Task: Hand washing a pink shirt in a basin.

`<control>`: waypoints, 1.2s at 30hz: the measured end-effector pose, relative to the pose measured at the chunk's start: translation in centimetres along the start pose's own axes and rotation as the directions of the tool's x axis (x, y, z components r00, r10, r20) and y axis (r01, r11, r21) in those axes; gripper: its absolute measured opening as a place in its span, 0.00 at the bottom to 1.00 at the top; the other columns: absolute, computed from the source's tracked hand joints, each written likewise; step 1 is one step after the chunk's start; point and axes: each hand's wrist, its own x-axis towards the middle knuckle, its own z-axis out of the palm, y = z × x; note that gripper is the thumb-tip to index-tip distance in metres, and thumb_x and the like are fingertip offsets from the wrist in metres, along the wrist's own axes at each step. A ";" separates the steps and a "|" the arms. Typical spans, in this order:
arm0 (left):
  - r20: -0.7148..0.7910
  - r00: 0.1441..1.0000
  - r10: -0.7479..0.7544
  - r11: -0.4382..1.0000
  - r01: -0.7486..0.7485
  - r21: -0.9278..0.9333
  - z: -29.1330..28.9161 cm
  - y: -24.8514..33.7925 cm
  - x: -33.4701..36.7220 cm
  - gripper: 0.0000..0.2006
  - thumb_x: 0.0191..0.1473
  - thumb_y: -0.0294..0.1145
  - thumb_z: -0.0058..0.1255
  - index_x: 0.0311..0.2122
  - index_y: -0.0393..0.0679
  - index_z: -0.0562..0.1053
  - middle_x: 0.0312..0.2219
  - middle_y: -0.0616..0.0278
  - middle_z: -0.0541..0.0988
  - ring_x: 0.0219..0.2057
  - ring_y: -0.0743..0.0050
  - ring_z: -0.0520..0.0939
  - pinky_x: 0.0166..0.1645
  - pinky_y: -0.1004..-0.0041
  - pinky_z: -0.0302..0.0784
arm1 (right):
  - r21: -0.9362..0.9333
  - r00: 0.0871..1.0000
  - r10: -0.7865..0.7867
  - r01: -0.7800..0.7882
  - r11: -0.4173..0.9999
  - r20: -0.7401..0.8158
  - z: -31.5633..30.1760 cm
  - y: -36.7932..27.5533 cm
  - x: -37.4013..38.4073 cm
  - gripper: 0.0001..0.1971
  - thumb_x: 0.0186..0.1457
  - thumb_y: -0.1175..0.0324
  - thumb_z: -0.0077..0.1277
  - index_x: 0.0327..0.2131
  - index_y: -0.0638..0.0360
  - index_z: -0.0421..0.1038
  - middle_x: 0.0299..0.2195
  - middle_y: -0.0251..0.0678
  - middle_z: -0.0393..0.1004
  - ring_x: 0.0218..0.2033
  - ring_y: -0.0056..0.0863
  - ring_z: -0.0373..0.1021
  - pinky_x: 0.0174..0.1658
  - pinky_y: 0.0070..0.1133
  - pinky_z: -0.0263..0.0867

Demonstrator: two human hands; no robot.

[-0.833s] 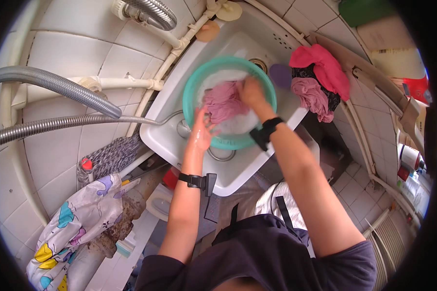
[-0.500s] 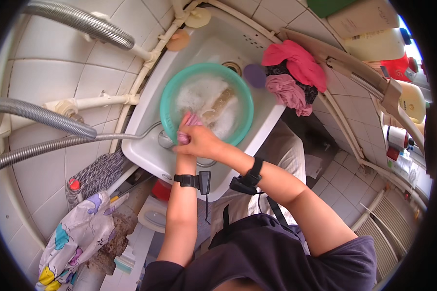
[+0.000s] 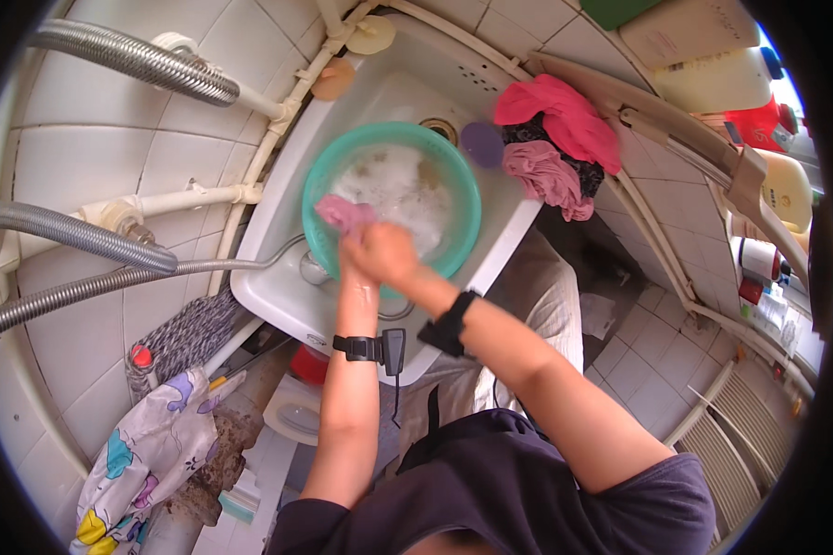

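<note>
A small pink cloth (image 3: 345,213) is bunched in my two hands over the near left part of a green basin (image 3: 478,208). My left hand (image 3: 355,263) is closed on it, partly covered by my right hand (image 3: 391,250). The right hand is slightly blurred, its fingers closed round the same cloth against the left. White suds (image 3: 403,190) float on cloudy water in the basin. The basin stands inside a white sink (image 3: 264,289), and a shower head (image 3: 313,268) lies beside it.
Bright pink (image 3: 583,129) and dusty pink clothes (image 3: 541,171) are heaped on the sink's right rim by a purple disc (image 3: 482,144). Metal hoses (image 3: 74,294) come in from the left. Bottles (image 3: 713,88) line a shelf at right. A patterned cloth (image 3: 148,444) hangs lower left.
The pink cloth now sticks out farther beyond my hands, to the upper left. My right wrist has turned and shifted slightly left. A brownish patch in the suds looks smaller.
</note>
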 end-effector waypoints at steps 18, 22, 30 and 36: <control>0.018 0.985 0.172 0.971 -0.173 0.164 -3.0 1.5 -0.8 0.28 0.57 0.53 0.46 0.60 0.55 0.60 0.58 0.64 0.64 0.59 0.66 0.63 0.58 0.56 0.64 | 0.307 0.957 -0.202 0.132 0.942 0.209 -0.1 -0.6 -2.6 0.15 0.48 0.61 0.47 0.30 0.65 0.75 0.32 0.54 0.74 0.35 0.50 0.72 0.42 0.38 0.66; 0.016 0.995 0.103 0.987 -0.104 0.122 -0.8 0.0 -0.5 0.24 0.58 0.50 0.46 0.56 0.52 0.63 0.54 0.63 0.68 0.54 0.67 0.69 0.55 0.59 0.68 | 0.181 0.960 -0.279 0.275 0.944 -0.004 -0.9 -0.2 -2.0 0.15 0.46 0.59 0.50 0.25 0.64 0.75 0.28 0.52 0.75 0.31 0.49 0.73 0.39 0.38 0.67; 0.119 0.993 0.004 0.999 -0.009 0.041 -0.3 -0.2 0.4 0.18 0.62 0.47 0.40 0.50 0.47 0.67 0.44 0.64 0.74 0.42 0.68 0.77 0.45 0.66 0.75 | 0.086 0.991 -0.067 0.077 0.993 -0.116 -0.7 1.1 2.0 0.12 0.46 0.59 0.51 0.21 0.58 0.75 0.23 0.49 0.74 0.26 0.51 0.72 0.32 0.40 0.69; 0.320 0.943 0.090 0.995 -0.075 -0.059 -3.0 -0.2 0.6 0.15 0.63 0.42 0.34 0.43 0.45 0.71 0.39 0.66 0.76 0.41 0.65 0.77 0.48 0.61 0.72 | 0.153 0.989 -0.041 0.062 0.986 -0.139 0.9 0.9 1.2 0.15 0.50 0.57 0.46 0.26 0.57 0.77 0.26 0.48 0.76 0.30 0.50 0.73 0.36 0.40 0.69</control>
